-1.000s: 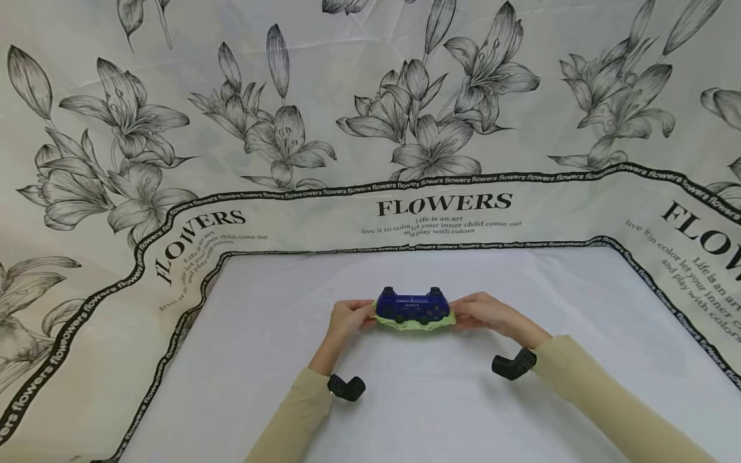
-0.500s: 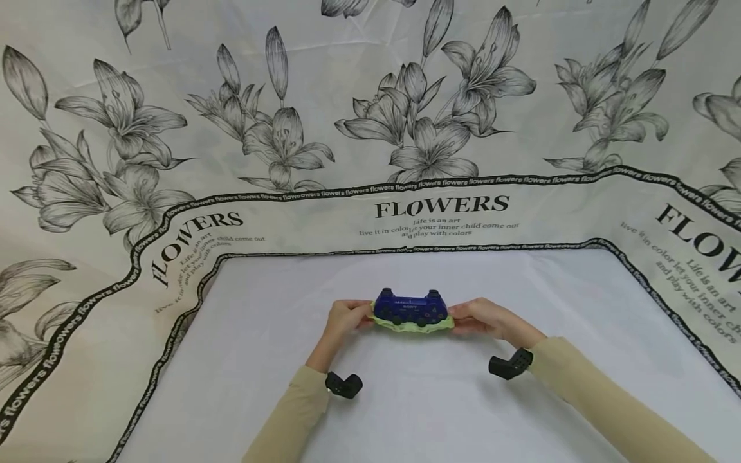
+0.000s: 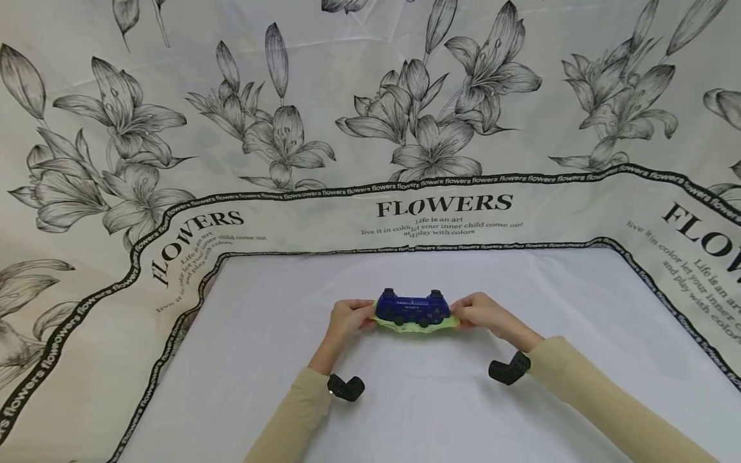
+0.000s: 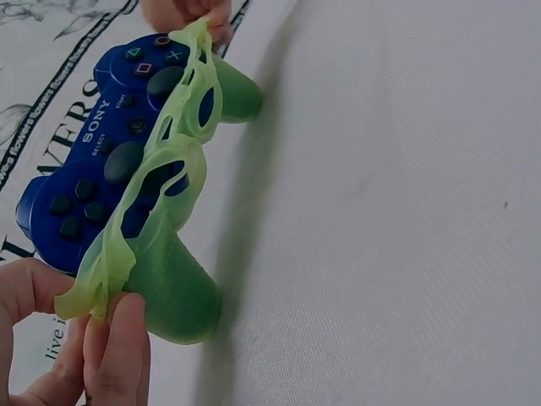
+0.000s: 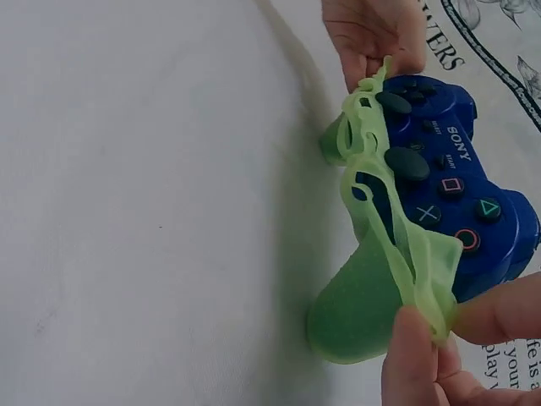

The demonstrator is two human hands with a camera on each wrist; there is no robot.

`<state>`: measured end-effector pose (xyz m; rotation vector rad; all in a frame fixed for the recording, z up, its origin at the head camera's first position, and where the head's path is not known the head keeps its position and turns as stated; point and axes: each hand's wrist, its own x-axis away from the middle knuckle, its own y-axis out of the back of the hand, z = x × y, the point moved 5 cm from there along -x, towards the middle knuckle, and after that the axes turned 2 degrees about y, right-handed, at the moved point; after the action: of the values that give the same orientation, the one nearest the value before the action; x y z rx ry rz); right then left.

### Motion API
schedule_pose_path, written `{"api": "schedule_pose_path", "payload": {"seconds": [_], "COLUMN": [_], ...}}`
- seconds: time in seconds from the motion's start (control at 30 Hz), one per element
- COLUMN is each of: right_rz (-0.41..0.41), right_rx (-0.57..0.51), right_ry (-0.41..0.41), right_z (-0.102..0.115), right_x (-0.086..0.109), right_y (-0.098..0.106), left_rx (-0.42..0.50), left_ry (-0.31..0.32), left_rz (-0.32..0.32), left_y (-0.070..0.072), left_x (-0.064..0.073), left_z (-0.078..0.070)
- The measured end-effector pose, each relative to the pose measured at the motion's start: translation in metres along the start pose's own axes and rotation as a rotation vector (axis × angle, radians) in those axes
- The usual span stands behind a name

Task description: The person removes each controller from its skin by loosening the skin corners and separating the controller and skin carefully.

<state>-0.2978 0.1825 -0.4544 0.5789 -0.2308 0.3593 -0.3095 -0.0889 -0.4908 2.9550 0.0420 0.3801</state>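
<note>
Head view showed a blue game controller [image 3: 412,308] between a person's left hand [image 3: 350,314] and right hand [image 3: 482,312], over a white tabletop [image 3: 417,399]; whether it touched the surface could not be told. A pale green stretchy cover [image 5: 372,271] seemed to be the work at this step, being either fitted or peeled off; which, one could not tell. It wrapped the handles, while its cut-out rim ran bunched from one hand to the other, just below the thumbsticks [image 4: 124,162], leaving the buttons [image 5: 452,186] bare. On the left, thumb and fingers closed together on the rim's corner beside that hand. On the right, they pinched the opposite corner just as snugly. If this was fitting, the next move probably called for stretching both corners evenly over the face, away from the person, without tearing the thin rim.
</note>
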Motion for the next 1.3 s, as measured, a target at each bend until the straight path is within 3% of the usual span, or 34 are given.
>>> {"api": "schedule_pose_path", "payload": {"seconds": [0.13, 0.37, 0.57, 0.97, 1.3], "right_rz": [-0.09, -0.169, -0.218, -0.211, -0.196], "right_rx": [0.092, 0.193, 0.158, 0.114, 0.049], "right_ry": [0.046, 0.109, 0.123, 0.096, 0.069], "right_z": [0.004, 0.01, 0.008, 0.0, -0.004], "right_x": [0.001, 0.002, 0.003, 0.0, -0.004], "right_y": [-0.002, -0.005, -0.004, -0.004, -0.006], "left_rx": [0.0, 0.008, 0.014, 0.003, 0.014], "left_ry": [0.008, -0.019, 0.01, 0.029, 0.055], "left_rz": [-0.001, 0.017, 0.04, 0.05, 0.02], "left_y": [0.001, 0.002, 0.001, -0.001, 0.0], "left_x": [0.0, -0.001, -0.003, -0.007, -0.012], "left_z": [0.0, -0.002, 0.0, 0.001, 0.015]}}
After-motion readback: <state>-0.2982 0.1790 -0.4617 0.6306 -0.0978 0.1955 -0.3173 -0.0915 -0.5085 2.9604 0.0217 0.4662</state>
